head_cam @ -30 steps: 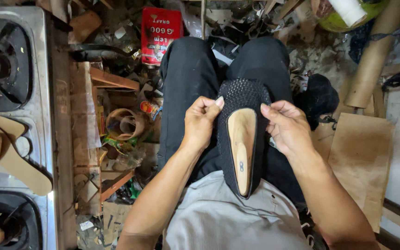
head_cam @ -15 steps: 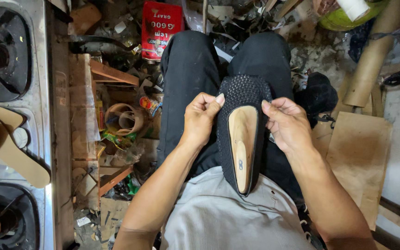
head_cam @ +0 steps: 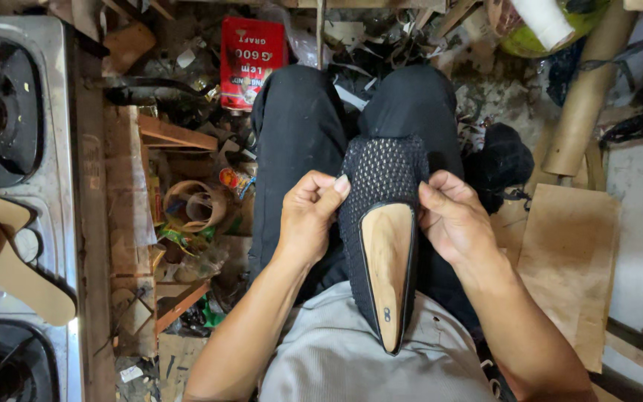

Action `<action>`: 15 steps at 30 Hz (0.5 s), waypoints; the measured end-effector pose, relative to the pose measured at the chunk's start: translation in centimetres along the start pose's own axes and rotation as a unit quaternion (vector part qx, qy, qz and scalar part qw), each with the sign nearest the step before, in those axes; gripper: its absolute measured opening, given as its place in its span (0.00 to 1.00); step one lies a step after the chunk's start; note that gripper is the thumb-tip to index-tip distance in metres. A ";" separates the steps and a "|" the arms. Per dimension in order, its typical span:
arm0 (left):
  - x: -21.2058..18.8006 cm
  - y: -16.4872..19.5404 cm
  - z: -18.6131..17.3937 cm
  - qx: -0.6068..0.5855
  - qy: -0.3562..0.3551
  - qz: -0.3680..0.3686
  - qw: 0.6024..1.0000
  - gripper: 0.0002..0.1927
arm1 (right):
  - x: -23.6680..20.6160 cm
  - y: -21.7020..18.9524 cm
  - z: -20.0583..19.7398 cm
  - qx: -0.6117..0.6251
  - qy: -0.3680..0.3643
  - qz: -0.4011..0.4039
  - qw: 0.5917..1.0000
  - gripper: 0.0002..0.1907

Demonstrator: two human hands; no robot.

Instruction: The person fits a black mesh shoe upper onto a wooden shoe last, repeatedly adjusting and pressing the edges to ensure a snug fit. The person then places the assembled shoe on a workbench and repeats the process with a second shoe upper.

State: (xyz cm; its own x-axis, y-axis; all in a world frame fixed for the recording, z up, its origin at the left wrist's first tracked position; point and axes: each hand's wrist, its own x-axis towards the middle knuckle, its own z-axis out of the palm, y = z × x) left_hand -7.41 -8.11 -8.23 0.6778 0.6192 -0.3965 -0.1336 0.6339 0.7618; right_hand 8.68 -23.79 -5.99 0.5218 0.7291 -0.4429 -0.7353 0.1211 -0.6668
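Black mesh shoe upper stretched over a tan wooden last, lying on the person's lap between the black-trousered thighs, toe end pointing away from the body, heel end toward the grey shirt.

Look of the shoe: open-weave black netting covers the toe half; a thin black bound edge runs around the opening, framing the bare last. Last is smooth, light tan, long teardrop shape, narrowing to a point at the heel end, with a small dark mark near that tip.

Left hand: pinching the left edge of the mesh, thumb on top, fingers curled in underneath. Closed on the fabric.

Right hand: same on the right edge, thumb pressed at the mesh near the opening's rim, fingers wrapped down the side. Closed on the fabric too.

Both grips sit level with each other, either side of where the mesh meets the last's exposed top. Heel end hangs free, below both grips.

Outboard of the left grip: cluttered floor with scraps, a roll of tape, a red packet, then a gas stove with flat tan insoles lying on it. Outboard of the right grip: cardboard sheet and a cardboard tube.
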 end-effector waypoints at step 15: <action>0.0 -1.2 -0.5 -0.015 -0.010 0.033 0.999 0.05 | 0.0 0.2 -1.1 -0.008 -0.033 -0.025 0.999 0.04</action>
State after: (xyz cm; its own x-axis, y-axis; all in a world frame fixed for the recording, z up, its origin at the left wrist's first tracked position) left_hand -7.57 -8.62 -9.38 0.6809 0.6508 -0.3359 -0.1990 0.6057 0.7704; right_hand 9.00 -24.49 -6.81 0.5273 0.7657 -0.3684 -0.7019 0.1480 -0.6968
